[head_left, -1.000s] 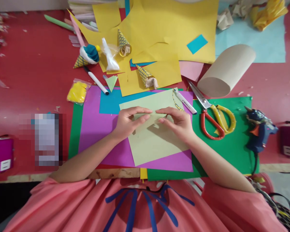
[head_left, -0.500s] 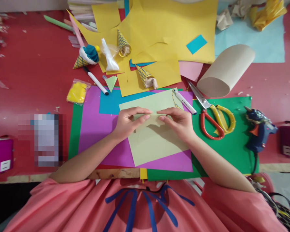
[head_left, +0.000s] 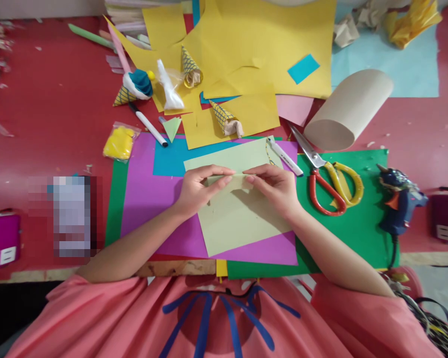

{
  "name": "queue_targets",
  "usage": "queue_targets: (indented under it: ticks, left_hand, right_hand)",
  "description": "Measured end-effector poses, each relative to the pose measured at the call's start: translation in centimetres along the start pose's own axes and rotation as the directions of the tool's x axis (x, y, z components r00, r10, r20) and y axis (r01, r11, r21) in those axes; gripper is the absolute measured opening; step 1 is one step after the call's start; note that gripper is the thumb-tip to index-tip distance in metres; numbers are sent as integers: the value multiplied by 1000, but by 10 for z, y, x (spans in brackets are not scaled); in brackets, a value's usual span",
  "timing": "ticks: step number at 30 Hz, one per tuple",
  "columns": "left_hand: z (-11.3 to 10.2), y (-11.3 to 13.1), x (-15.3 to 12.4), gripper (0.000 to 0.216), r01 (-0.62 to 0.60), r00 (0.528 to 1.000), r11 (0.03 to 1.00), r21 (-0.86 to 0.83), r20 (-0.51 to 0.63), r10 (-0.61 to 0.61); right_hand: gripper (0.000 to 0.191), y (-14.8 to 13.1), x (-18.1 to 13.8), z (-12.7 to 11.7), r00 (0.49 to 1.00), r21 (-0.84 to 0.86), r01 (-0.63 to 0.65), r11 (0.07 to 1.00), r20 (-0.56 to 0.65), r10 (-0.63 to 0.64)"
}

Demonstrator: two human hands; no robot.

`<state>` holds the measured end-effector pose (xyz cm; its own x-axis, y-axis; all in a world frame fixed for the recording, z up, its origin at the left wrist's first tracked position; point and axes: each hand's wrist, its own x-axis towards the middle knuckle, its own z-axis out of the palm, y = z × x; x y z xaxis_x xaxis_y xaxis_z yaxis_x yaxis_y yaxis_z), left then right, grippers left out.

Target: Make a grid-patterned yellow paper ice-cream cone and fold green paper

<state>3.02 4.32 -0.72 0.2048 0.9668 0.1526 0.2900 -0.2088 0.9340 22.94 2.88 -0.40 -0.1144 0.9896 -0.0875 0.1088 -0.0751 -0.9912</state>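
Note:
My left hand (head_left: 197, 189) and my right hand (head_left: 276, 188) meet at the middle of the table, each pinching one end of a small pale green paper piece (head_left: 234, 182). The piece is held just above a larger pale green sheet (head_left: 239, 219) that lies tilted on a purple sheet (head_left: 149, 199). Fingertips of both hands almost touch over the piece. A blue sheet (head_left: 168, 156) and a green sheet (head_left: 362, 233) lie under and beside these.
Red-and-yellow scissors (head_left: 330, 181) and a white marker (head_left: 285, 156) lie right of my hands. A blue glue gun (head_left: 401, 201) sits at the far right. A cardboard roll (head_left: 349, 109), yellow sheets (head_left: 254, 44), small paper cones (head_left: 226, 118) and a second marker (head_left: 149, 125) lie farther back.
My right fingers have slid slightly left along the small green piece, bending it more between both hands. Everything else on the table is still.

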Motion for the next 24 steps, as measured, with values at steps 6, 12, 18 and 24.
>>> queue_targets:
  ticks: [6,12,18,24]
  left_hand:
    - [1,1,0,10,-7,1000,999,41,16,7]
    - [2,1,-1,15,-3,999,1000,31,34,2]
    - [1,0,0,16,52,999,998,22,-8,-52]
    - [3,-1,-1,17,65,998,997,32,20,-66]
  right_hand:
    - [17,-1,1,1,998,36,-32,999,60,29]
    - [19,-5,0,2,997,-50,-13,999,75,17]
    - [17,0,2,-1,1000,-76,-6,997,24,7]
    - [14,-5,1,3,998,-101,45,994,58,-40]
